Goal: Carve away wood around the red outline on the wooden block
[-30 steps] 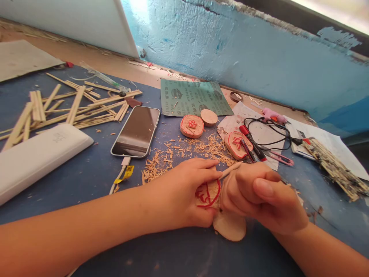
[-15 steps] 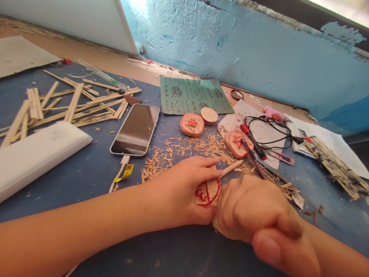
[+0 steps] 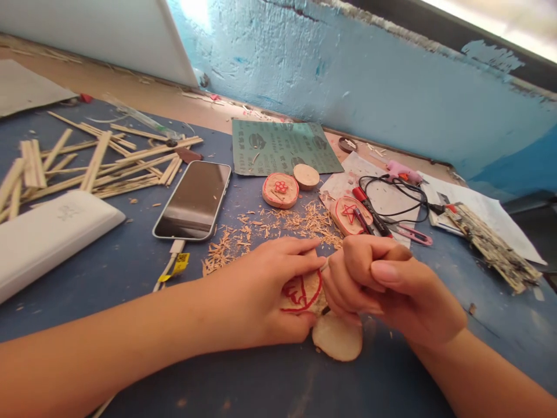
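Observation:
My left hand lies around a round wood slice with a red marker rim and red drawn lines, its thumb on the near edge and fingers over the far edge. My right hand is closed in a fist against the slice's right side, fingers curled inward. A small dark tip shows below its fingers, but whatever it grips is mostly hidden. Just beneath the right hand, a plain wood slice rests on the blue table.
Wood shavings lie ahead of my hands. Beyond are a flower-marked slice, a star-marked slice, green sandpaper, a red marker and a pink glue gun. A phone and wooden sticks lie left.
My right fist has turned and shifted up and left, uncovering the plain slice below. The pale pointed stick that stuck out between the hands is now out of sight. The left hand keeps its hold.

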Demonstrator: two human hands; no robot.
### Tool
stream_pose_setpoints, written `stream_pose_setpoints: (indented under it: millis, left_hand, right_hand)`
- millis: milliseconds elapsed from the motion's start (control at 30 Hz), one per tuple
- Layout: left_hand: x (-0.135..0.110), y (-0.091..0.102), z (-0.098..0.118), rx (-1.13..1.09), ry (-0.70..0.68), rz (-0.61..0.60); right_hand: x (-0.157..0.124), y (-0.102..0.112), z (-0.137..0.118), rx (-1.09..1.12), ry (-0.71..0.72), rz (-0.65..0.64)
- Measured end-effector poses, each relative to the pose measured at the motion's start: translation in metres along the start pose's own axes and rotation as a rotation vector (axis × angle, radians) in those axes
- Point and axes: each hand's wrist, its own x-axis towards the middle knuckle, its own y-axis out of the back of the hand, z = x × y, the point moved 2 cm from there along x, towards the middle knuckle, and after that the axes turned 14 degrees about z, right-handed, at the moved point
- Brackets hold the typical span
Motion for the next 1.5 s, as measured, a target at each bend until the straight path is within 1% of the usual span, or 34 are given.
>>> stream_pose_setpoints:
  millis: [100, 233, 333, 500, 633, 733, 900, 967, 1033, 1100, 1167, 1200, 1267, 1367, 1400, 1433, 1500]
  left_hand:
    - [0.0, 0.003, 0.004, 0.0, 0.0, -0.02]
    - [-0.002, 0.003, 0.004, -0.008, 0.026, 0.007]
    - [-0.003, 0.001, 0.001, -0.02, 0.015, 0.035]
    - [-0.002, -0.002, 0.0, -0.033, 0.019, 0.054]
    - [-0.003, -0.003, 0.0, -0.025, 0.037, 0.08]
    - [-0.003, -0.003, -0.002, -0.028, 0.029, 0.066]
    - [-0.002, -0.001, -0.005, -0.065, 0.015, 0.044]
    - [-0.003, -0.001, -0.006, -0.07, 0.003, 0.04]
    - [-0.003, -0.001, -0.005, -0.076, -0.019, 0.047]
    - [-0.002, 0.0, -0.003, -0.076, -0.029, 0.055]
    - [0.0, 0.0, -0.001, -0.074, -0.028, 0.046]
    - [0.001, 0.001, 0.0, -0.077, -0.029, 0.034]
    - [0.001, 0.001, 0.001, -0.078, -0.003, 0.018]
    - [0.0, 0.001, -0.001, -0.081, 0.054, 0.02]
    - [-0.001, 0.002, -0.001, -0.088, 0.053, 0.026]
    - [-0.001, 0.002, -0.001, -0.095, 0.04, 0.03]
    - [0.0, 0.002, 0.001, -0.106, 0.01, 0.041]
  right_hand:
    - [-0.004, -0.001, -0.001, 0.005, 0.023, 0.025]
    - [-0.004, -0.006, 0.003, 0.044, 0.082, 0.036]
    - [-0.005, -0.011, 0.003, 0.054, 0.129, 0.065]
    - [-0.01, -0.011, 0.001, 0.016, 0.124, 0.124]
    - [-0.016, -0.009, 0.004, -0.03, 0.141, 0.1]
    - [-0.021, -0.011, 0.01, -0.108, 0.14, 0.073]
    - [-0.025, -0.023, 0.011, -0.363, 0.239, 0.108]
    - [-0.022, -0.028, 0.009, -0.483, 0.217, 0.072]
    - [-0.017, -0.03, 0.007, -0.53, 0.154, 0.076]
    - [-0.011, -0.03, 0.009, -0.456, 0.113, 0.122]
    - [-0.006, -0.028, 0.011, -0.276, 0.135, 0.199]
    - [-0.005, -0.028, 0.012, -0.213, 0.14, 0.212]
    - [-0.004, -0.029, 0.014, -0.206, 0.144, 0.193]
    - [-0.005, -0.031, 0.011, -0.393, 0.159, 0.081]
    - [-0.006, -0.031, 0.01, -0.416, 0.156, 0.052]
    - [-0.006, -0.03, 0.01, -0.4, 0.145, 0.036]
    - [-0.003, -0.027, 0.012, -0.281, 0.093, 0.03]
